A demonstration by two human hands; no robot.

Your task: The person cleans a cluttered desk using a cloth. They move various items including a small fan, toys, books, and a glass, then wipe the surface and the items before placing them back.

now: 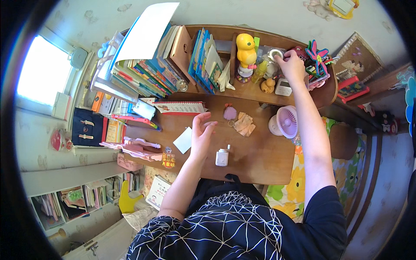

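Note:
My right hand [290,65] reaches to the raised shelf, its fingertips at a white ring-shaped roll [275,54]; whether they grip it is hard to tell. Below that hand stands a small white digital timer [283,87], with a brown gourd-shaped ornament [268,85] to its left. Over the desk, my left hand [202,131] is raised with fingers apart and nothing in them. Beneath it lies a white paper sheet [183,140]. A small white hand-crank sharpener or similar device [222,157] sits near the desk's front edge. A purple pompom [229,112] and a tan cloth scrunchie [244,124] lie further back.
Books [149,76] fill the shelf's left part. A yellow figurine [246,50] stands beside a bottle [259,72]. A lilac fan [287,122] is at the desk's right. A desk calendar [180,107] and pink plastic racks [139,150] stand at the left.

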